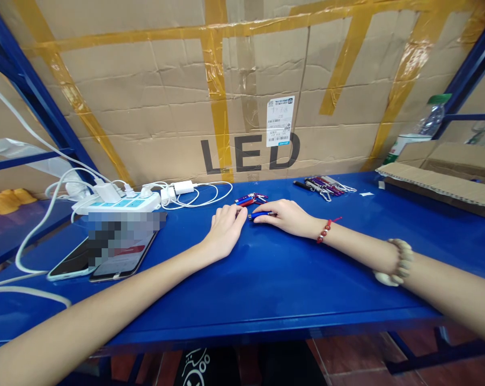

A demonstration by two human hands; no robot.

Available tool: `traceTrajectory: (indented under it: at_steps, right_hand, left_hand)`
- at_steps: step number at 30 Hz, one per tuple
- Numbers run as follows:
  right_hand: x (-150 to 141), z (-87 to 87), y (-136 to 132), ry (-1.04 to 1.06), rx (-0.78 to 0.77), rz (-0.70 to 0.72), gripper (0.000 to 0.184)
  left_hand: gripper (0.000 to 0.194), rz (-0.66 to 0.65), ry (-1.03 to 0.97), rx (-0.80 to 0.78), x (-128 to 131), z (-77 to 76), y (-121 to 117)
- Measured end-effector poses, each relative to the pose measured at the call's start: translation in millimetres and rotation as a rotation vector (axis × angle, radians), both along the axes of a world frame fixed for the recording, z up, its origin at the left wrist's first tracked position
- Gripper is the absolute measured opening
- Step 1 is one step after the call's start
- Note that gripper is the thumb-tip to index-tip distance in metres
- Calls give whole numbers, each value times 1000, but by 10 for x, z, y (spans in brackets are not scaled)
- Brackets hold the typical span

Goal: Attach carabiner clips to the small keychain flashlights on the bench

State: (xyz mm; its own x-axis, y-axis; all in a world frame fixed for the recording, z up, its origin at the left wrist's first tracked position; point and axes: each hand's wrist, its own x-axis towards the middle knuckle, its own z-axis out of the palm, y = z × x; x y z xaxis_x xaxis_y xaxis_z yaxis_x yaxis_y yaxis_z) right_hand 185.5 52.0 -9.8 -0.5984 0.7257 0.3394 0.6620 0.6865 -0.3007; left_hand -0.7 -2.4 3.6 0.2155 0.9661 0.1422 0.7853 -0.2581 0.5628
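Observation:
My right hand is closed around a small blue metal tube, like a mini flashlight, held low over the blue table. Its near end points left towards my left hand. The left fingers are bent and drawn together, with the thumb close to the tube's end; what they hold, if anything, is hidden. Just behind both hands lies a small pile of similar blue, red and purple tubes, partly covered by the left fingers. Farther right, a bunch of black, purple and silver tubes with wrist cords lies on the table.
Two phones lie at the left beside a white power strip with chargers and looping cables. An open cardboard box and a green-capped bottle stand at the right. A large taped carton marked LED closes off the back.

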Motion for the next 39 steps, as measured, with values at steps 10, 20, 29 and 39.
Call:
traceTrajectory:
  at_steps: [10, 20, 29, 39]
  right_hand:
    - [8, 4, -5, 2, 19, 32, 33]
    - [13, 1, -5, 2, 25, 37, 33]
    - [2, 47, -51, 6, -17, 28, 34]
    - [6, 40, -46, 4, -10, 28, 32]
  left_hand:
    - [40, -9, 18, 20, -2, -14, 7]
    - [42, -6, 2, 2, 4, -18, 13]
    - [42, -6, 4, -5, 1, -37, 30]
    - [39, -3, 7, -3, 14, -25, 16]
